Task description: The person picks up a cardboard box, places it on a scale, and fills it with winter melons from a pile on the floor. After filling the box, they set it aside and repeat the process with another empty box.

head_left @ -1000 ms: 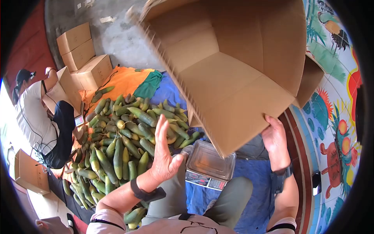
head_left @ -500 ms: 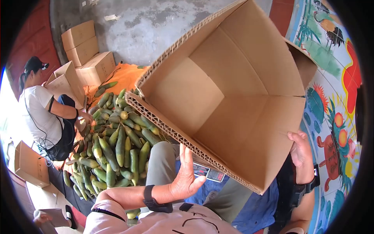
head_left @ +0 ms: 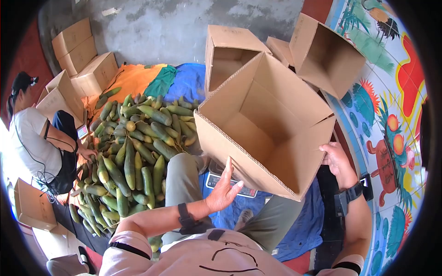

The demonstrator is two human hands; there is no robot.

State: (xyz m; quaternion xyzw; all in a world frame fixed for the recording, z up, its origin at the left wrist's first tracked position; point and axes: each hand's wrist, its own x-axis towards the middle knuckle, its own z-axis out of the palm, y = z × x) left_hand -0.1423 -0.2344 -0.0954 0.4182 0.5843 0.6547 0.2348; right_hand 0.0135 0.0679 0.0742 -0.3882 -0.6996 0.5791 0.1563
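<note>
The box [head_left: 271,124] is open and empty. It is held tilted in the air above the scale [head_left: 248,191], not resting on it. By my judgement no filling has begun: the cucumbers [head_left: 133,147] all lie in their pile on the cloth to the left. The left hand [head_left: 224,188] is spread flat with straight fingers, propping the box's near lower wall without gripping. The right hand [head_left: 337,158] curls its fingers on the right wall, so the box sits between the two hands.

Grey concrete floor [head_left: 175,27] beside colourful painted tiles [head_left: 391,106].
</note>
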